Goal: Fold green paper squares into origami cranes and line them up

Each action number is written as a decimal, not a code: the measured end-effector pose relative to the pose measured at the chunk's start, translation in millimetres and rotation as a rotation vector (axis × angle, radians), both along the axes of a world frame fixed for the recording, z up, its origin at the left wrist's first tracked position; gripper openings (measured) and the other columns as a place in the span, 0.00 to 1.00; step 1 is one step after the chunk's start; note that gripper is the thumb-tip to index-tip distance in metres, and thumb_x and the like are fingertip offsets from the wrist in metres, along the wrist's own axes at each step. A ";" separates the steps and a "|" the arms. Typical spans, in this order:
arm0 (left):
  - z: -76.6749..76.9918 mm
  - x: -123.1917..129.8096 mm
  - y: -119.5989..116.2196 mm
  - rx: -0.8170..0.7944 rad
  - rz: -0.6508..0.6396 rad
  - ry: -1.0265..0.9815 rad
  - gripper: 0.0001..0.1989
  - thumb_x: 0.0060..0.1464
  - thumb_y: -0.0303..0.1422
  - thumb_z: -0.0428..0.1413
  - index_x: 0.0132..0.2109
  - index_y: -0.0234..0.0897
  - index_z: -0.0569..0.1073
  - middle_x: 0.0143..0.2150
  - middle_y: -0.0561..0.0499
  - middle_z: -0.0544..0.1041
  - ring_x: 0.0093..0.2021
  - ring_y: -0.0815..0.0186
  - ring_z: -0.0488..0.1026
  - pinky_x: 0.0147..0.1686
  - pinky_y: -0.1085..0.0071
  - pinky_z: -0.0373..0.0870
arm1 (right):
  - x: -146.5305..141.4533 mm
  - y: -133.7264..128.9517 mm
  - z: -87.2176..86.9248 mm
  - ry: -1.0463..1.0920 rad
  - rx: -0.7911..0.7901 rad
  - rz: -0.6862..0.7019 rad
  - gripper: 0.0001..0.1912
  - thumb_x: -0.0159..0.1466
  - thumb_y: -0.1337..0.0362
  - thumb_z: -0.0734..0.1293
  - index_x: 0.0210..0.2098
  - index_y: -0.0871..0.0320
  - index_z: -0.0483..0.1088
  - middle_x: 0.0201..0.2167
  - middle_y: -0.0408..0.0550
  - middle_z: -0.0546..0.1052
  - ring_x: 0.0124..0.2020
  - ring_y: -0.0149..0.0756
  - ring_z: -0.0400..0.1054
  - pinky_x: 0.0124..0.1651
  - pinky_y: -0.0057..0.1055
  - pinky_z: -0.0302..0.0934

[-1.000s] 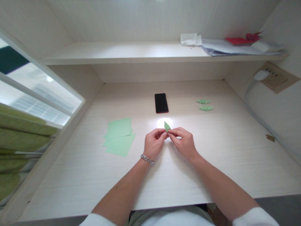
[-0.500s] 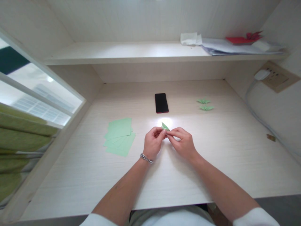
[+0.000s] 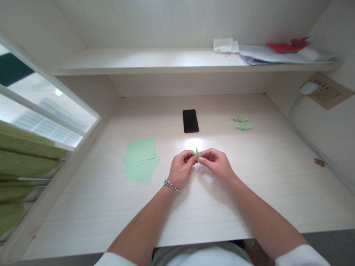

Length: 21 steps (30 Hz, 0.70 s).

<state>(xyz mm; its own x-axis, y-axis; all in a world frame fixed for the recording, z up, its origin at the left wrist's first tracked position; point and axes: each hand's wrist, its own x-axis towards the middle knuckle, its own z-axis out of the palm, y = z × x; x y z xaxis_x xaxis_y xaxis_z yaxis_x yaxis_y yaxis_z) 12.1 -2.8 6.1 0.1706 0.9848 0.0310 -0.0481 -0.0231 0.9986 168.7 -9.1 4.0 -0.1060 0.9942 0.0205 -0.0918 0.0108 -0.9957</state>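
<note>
A small folded green paper (image 3: 197, 152) is pinched between my two hands over the middle of the desk, its pointed tips standing up. My left hand (image 3: 181, 168), with a silver chain bracelet at the wrist, grips it from the left. From the right, my right hand (image 3: 216, 162) holds it with thumb and fingers closed. Several loose green sheets (image 3: 141, 160) lie overlapping to the left of my hands. Two folded green paper pieces (image 3: 240, 119) (image 3: 243, 127) rest on the desk at the back right.
Behind my hands lies a black phone (image 3: 190, 121). The shelf (image 3: 144, 61) above bears white papers (image 3: 271, 55), a tissue (image 3: 225, 45) and red folded paper (image 3: 298, 42). A cable (image 3: 302, 136) hangs from a socket (image 3: 327, 90) on the right; a window is at left.
The folded green paper has turned, and two tips now point upward. The right fingers have curled in, with the thumb closer to the left hand.
</note>
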 end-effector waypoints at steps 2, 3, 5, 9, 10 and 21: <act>0.0 -1.0 0.8 0.004 -0.013 -0.002 0.09 0.52 0.36 0.59 0.34 0.33 0.74 0.29 0.51 0.74 0.30 0.70 0.69 0.32 0.74 0.67 | 1.3 -0.2 1.4 -0.019 -0.007 0.008 0.13 0.51 0.58 0.75 0.32 0.59 0.75 0.32 0.49 0.79 0.34 0.39 0.74 0.42 0.37 0.68; -0.1 -1.5 1.2 0.004 -0.018 -0.006 0.09 0.52 0.36 0.59 0.35 0.33 0.74 0.29 0.51 0.74 0.30 0.70 0.69 0.32 0.74 0.67 | 1.9 -0.2 1.8 -0.029 -0.010 0.010 0.13 0.51 0.58 0.75 0.32 0.59 0.75 0.32 0.50 0.80 0.34 0.39 0.74 0.42 0.37 0.69; -0.4 -2.3 1.9 0.003 -0.022 -0.016 0.09 0.52 0.36 0.59 0.35 0.33 0.74 0.30 0.51 0.74 0.30 0.69 0.69 0.32 0.73 0.67 | 2.6 0.0 1.8 -0.042 -0.004 0.003 0.12 0.51 0.58 0.75 0.32 0.59 0.76 0.33 0.50 0.80 0.34 0.40 0.74 0.41 0.37 0.69; -0.2 -2.4 2.4 -0.020 -0.022 -0.038 0.10 0.51 0.37 0.60 0.34 0.33 0.75 0.29 0.51 0.74 0.29 0.69 0.69 0.32 0.72 0.67 | 0.7 0.5 -1.1 -0.035 0.020 -0.064 0.11 0.51 0.59 0.75 0.31 0.58 0.77 0.32 0.50 0.79 0.33 0.39 0.74 0.40 0.36 0.69; 0.0 -2.0 2.2 -0.027 -0.018 -0.040 0.10 0.51 0.37 0.60 0.34 0.33 0.75 0.29 0.51 0.74 0.29 0.69 0.69 0.31 0.72 0.67 | -0.3 0.7 -2.0 -0.020 0.016 -0.087 0.11 0.50 0.60 0.75 0.31 0.58 0.77 0.31 0.49 0.79 0.32 0.39 0.74 0.39 0.35 0.68; -6.9 4.0 -0.8 -0.066 0.024 -0.033 0.11 0.50 0.37 0.61 0.36 0.33 0.75 0.30 0.51 0.75 0.29 0.69 0.70 0.31 0.72 0.67 | -5.1 2.8 -2.6 0.069 -0.114 -0.123 0.15 0.47 0.58 0.76 0.32 0.59 0.78 0.31 0.51 0.80 0.33 0.41 0.73 0.41 0.38 0.66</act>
<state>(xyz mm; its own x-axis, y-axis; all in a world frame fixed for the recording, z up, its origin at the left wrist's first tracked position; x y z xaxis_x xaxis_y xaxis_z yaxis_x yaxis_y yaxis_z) 16.1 -3.6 -0.8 0.1467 0.9888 -0.0288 -0.0812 0.0410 0.9959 163.6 -6.3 1.4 0.0142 0.9958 -0.0905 -0.1651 -0.0869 -0.9824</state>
